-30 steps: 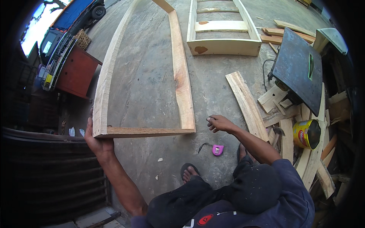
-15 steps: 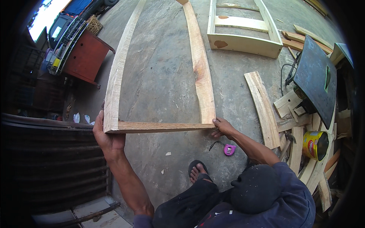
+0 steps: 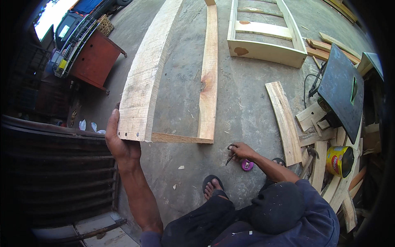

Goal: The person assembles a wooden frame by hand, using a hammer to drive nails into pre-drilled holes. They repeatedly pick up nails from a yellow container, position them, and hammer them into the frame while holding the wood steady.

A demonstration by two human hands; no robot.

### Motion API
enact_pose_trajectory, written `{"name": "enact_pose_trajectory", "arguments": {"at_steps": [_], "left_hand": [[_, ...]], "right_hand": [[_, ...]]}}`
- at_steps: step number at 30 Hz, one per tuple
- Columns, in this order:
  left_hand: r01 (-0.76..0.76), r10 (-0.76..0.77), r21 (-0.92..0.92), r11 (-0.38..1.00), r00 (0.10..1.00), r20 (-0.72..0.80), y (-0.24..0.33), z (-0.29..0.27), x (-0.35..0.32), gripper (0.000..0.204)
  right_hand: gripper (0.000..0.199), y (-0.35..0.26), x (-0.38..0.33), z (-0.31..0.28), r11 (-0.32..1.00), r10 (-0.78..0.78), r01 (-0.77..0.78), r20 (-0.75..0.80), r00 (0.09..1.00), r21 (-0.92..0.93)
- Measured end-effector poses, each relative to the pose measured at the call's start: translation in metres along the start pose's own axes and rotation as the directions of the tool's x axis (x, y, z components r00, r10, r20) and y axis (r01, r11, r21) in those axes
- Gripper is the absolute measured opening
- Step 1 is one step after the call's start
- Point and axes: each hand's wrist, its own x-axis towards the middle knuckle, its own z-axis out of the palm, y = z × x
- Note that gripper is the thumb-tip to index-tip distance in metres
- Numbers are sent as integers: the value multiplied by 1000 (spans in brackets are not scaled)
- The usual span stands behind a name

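Note:
A long wooden frame (image 3: 142, 78) of pale rough boards stretches away from me, its near end tilted so the left board's outer face shows, with several dark holes at its corner. My left hand (image 3: 125, 142) is closed around that near left corner, with some fingers hidden beneath the wood. Right of the frame, apart from it, my right hand (image 3: 242, 151) hovers low with curled fingers over a dark strap (image 3: 230, 159). Whether the fingers grip the strap is unclear. A pink tape measure (image 3: 247, 165) lies on the concrete just below this hand, partly covered by the wrist.
A second wooden frame (image 3: 263, 51) lies at the far right. Beside it stands a tilted dark metal plate (image 3: 341, 92) with a slot. Loose boards (image 3: 286, 123), a hammer (image 3: 313, 152) and a yellow can (image 3: 340, 160) are on the right. A red cabinet (image 3: 96, 61) stands far left.
My right hand has let go of the frame's near right corner and moved down toward the tape measure. The frame has rolled in my left hand, showing more of its left board's outer face.

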Motion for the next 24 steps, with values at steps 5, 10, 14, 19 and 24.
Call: {"name": "enact_pose_trajectory", "arguments": {"at_steps": [5, 10, 14, 19, 24], "left_hand": [[-158, 155, 53, 986, 986, 63, -15, 12, -5, 43], [-186, 185, 16, 982, 982, 24, -20, 7, -4, 45], [-207, 207, -5, 978, 978, 15, -17, -7, 3, 46], [-173, 181, -85, 981, 979, 98, -16, -18, 7, 47], [-183, 185, -60, 981, 982, 36, -23, -10, 0, 49]], "right_hand": [[39, 3, -15, -24, 999, -24, 19, -118, 993, -44], [37, 8, -29, -41, 1000, -7, 2, -192, 981, -22], [36, 24, -32, -40, 1000, 20, -22, -189, 982, -7], [35, 31, -31, -42, 996, -18, 0, -201, 979, -91], [42, 20, -54, -97, 896, -332, -11, -688, 645, -443]]}}
